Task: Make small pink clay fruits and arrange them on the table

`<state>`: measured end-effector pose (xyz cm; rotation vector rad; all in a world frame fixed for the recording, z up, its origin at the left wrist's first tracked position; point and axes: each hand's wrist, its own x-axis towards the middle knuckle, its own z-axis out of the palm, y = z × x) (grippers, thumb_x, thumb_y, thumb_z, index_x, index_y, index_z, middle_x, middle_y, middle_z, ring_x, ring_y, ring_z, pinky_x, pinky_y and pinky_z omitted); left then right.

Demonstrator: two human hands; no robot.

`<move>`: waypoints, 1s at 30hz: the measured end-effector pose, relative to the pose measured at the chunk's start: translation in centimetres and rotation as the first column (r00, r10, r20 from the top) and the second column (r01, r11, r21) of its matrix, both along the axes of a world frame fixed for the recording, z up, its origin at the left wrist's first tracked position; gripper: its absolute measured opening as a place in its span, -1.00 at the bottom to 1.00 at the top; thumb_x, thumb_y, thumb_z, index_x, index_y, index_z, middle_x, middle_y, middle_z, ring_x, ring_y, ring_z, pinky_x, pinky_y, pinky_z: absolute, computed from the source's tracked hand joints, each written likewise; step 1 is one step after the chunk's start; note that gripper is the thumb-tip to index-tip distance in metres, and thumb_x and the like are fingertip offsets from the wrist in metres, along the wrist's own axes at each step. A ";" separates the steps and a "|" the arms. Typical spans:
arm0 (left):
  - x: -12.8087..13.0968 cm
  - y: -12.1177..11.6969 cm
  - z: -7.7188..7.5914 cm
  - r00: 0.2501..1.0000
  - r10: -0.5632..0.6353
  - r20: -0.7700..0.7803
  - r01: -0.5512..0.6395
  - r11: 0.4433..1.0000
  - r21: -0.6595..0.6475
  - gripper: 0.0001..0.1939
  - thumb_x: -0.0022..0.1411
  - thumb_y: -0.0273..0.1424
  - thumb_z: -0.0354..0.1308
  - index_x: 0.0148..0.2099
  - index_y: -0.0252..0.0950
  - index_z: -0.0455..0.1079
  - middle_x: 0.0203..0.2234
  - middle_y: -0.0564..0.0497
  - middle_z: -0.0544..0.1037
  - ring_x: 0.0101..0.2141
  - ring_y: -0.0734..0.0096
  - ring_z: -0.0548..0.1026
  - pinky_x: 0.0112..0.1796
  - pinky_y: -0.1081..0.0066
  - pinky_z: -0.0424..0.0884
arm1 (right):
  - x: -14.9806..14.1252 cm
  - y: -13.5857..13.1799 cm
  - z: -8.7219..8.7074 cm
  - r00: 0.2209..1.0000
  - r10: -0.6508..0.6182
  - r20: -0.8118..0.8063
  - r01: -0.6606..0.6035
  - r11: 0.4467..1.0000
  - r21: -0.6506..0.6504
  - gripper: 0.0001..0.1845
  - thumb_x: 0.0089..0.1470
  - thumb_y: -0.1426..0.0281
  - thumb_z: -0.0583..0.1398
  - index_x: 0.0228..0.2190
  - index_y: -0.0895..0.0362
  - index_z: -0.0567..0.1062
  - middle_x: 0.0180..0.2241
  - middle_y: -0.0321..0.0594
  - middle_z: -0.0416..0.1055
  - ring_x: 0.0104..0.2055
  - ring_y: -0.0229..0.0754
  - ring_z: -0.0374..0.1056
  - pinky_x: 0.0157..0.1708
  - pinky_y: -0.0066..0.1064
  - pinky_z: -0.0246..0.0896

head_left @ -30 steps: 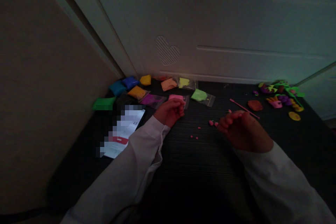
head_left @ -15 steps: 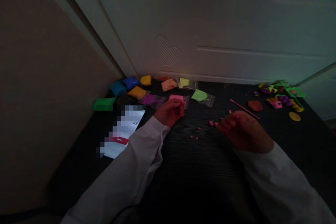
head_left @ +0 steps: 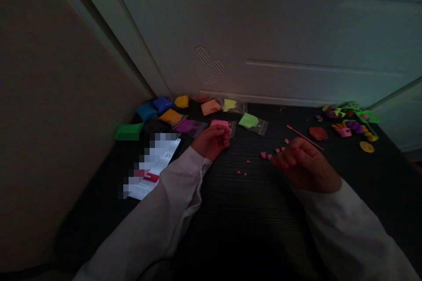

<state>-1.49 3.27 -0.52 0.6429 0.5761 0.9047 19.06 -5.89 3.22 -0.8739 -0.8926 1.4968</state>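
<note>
My left hand (head_left: pixel 213 141) rests on the dark table with its fingers curled in, and nothing shows in it. Just behind its knuckles lies a clear bag of pink clay (head_left: pixel 219 123). My right hand (head_left: pixel 301 162) is raised a little above the table, thumb and fingers pinched together. Whatever sits at its fingertips is too small and dim to make out. Left of that hand are several small pink clay pieces with green tops (head_left: pixel 263 155). Nearer the middle lie two tiny pink balls (head_left: pixel 238 172) and a small pink bit (head_left: pixel 248 161).
A lit phone (head_left: pixel 153 171) lies by my left forearm. Bags of coloured clay, such as a light green one (head_left: pixel 249 120), line the back. To the right are a pink stick tool (head_left: pixel 305 137), a reddish-brown lump (head_left: pixel 318 133), a yellow disc (head_left: pixel 367 146) and clay figures (head_left: pixel 356 126).
The view has shifted slightly. My right hand has turned a little, with its thumb and fingertips still together. My left hand stays where it was.
</note>
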 end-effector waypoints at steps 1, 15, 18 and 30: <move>0.0 0.0 -0.1 1.000 0.000 0.000 0.000 1.000 0.003 -0.90 -0.08 -0.52 0.03 -0.44 -0.38 0.35 -0.67 0.05 0.31 -0.60 0.57 0.28 -0.53 0.50 0.18 | 0.0 0.0 0.0 1.000 0.000 0.014 0.000 1.000 -0.001 -0.81 -0.27 0.26 0.26 -0.54 -0.01 0.35 -0.70 -0.43 0.22 -0.61 -0.32 0.17 -0.45 -0.31 0.18; 0.0 0.0 0.0 1.000 -0.004 -0.007 0.004 1.000 0.000 -0.91 -0.10 -0.52 0.05 -0.44 -0.37 0.34 -0.67 0.05 0.31 -0.58 0.56 0.27 -0.53 0.51 0.18 | -0.2 0.1 0.1 0.998 0.004 0.055 -0.006 0.999 0.048 -0.85 -0.21 0.32 0.24 -0.54 0.05 0.35 -0.62 -0.40 0.23 -0.54 -0.33 0.18 -0.46 -0.37 0.14; 0.0 -0.1 0.1 1.000 0.001 -0.010 -0.001 1.000 -0.002 -0.91 -0.09 -0.52 0.04 -0.45 -0.37 0.34 -0.67 0.05 0.31 -0.58 0.56 0.28 -0.53 0.51 0.18 | -0.1 -0.1 0.5 0.994 -0.011 0.105 0.003 0.997 0.075 -0.81 -0.26 0.36 0.27 -0.59 0.08 0.32 -0.62 -0.39 0.23 -0.53 -0.33 0.18 -0.44 -0.35 0.16; 0.1 -0.2 0.3 1.000 0.011 -0.012 -0.011 1.000 -0.010 -0.91 -0.08 -0.53 0.03 -0.45 -0.37 0.34 -0.67 0.05 0.30 -0.58 0.56 0.28 -0.52 0.50 0.18 | 0.2 0.3 0.3 0.998 0.022 0.058 -0.029 0.992 0.123 -0.73 -0.06 0.20 0.10 -0.65 0.07 0.32 -0.67 -0.36 0.16 -0.60 -0.31 0.15 -0.50 -0.35 0.14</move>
